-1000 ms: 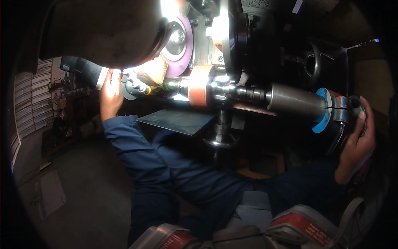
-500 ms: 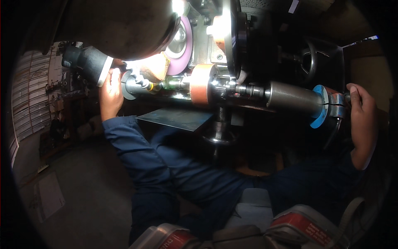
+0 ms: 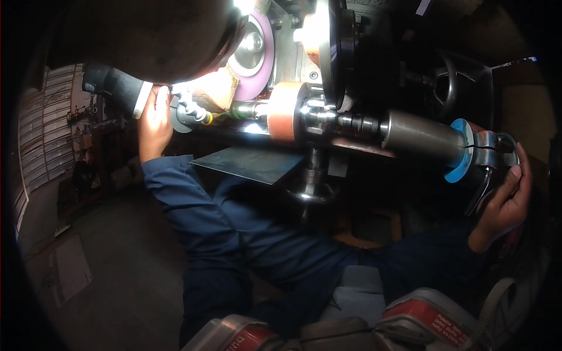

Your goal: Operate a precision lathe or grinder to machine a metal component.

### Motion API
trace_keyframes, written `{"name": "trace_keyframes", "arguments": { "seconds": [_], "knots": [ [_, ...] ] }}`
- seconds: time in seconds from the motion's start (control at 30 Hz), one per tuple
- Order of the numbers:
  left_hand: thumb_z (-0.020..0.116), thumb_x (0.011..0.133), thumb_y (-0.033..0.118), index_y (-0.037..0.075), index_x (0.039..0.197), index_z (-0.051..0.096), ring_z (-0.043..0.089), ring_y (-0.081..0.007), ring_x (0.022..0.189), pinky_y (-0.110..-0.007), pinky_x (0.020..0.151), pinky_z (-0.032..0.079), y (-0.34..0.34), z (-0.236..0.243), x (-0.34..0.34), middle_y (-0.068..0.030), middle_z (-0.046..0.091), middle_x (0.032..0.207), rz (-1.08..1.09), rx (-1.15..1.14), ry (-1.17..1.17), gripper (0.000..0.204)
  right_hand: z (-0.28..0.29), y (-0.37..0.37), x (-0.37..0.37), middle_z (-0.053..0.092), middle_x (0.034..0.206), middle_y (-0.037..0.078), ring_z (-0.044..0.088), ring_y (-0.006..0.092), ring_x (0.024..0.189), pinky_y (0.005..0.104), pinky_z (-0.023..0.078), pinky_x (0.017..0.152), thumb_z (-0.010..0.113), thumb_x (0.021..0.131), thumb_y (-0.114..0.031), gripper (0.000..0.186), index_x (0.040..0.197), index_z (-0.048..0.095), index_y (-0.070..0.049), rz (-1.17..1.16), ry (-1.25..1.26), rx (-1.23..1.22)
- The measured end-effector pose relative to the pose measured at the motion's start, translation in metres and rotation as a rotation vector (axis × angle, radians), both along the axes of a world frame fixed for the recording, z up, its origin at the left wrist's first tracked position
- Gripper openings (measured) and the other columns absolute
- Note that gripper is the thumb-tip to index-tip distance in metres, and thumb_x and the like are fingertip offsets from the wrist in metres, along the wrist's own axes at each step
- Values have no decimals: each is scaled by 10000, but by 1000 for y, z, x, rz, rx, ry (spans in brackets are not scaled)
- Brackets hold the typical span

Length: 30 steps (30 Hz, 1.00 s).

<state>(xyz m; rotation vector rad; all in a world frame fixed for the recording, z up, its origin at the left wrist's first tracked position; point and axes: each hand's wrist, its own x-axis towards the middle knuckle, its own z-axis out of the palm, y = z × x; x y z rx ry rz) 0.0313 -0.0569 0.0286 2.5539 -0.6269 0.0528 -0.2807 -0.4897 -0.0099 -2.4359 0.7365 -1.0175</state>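
Loop handle: the loop handle (image 3: 511,139) stands at the far right end of the spindle line, just beyond the metal clamp (image 3: 485,151).
Right hand: the right hand (image 3: 506,202) has its grip partly closed on the loop handle, fingers along the outer edge and thumb at the lower side, probably for leverage.
Clamp and collar: the clamp sits beside the blue collar (image 3: 459,174), seemingly to pinch it tight; a thin lever (image 3: 483,190) hangs below.
Grey sleeve: the grey sleeve (image 3: 418,137) lies between collar and stepped shaft (image 3: 357,124), perhaps housing the support for that end.
Orange ring: the orange ring (image 3: 284,114) sits in line with the shaft, near the purple wheel (image 3: 264,70).
Left hand: the left hand (image 3: 155,131) is raised beside the black housing (image 3: 114,88) and grey disc (image 3: 182,121); whether its grip is closed on anything, I cannot tell.
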Motion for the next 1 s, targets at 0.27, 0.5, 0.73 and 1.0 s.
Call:
{"name": "trace_keyframes", "arguments": {
  "seconds": [0.27,0.5,0.73,1.0],
  "knots": [
    [408,931,23,-30,1059,513,537,-257,865,-312,831,440,3,-1,2,-157,553,933,5,29,-31,174,-25,4,-2,656,1048,198,667,246,929,299,534,822,371,1023,-148,343,1133,573,107,-2,-156,-216],
    [459,990,139,-10,963,546,512,-140,782,-271,745,426,14,-9,15,-59,558,842,20,23,-25,175,-116,5,1,493,1273,287,565,348,1130,409,474,956,338,982,-455,646,1327,392,89,177,-888,149],
    [484,981,189,-20,960,573,568,-201,786,-316,732,451,18,-23,26,-113,603,845,2,-45,-67,228,-41,0,-25,420,1378,256,488,373,1223,458,391,1047,284,957,-532,758,1419,294,68,215,-406,458],
    [461,999,167,-6,934,550,528,-127,800,-262,767,434,14,-13,15,-53,571,834,3,-93,-41,205,35,-12,24,569,1281,206,567,325,1169,366,437,969,463,991,-343,454,1324,511,-39,-99,382,115]
  ]
}}
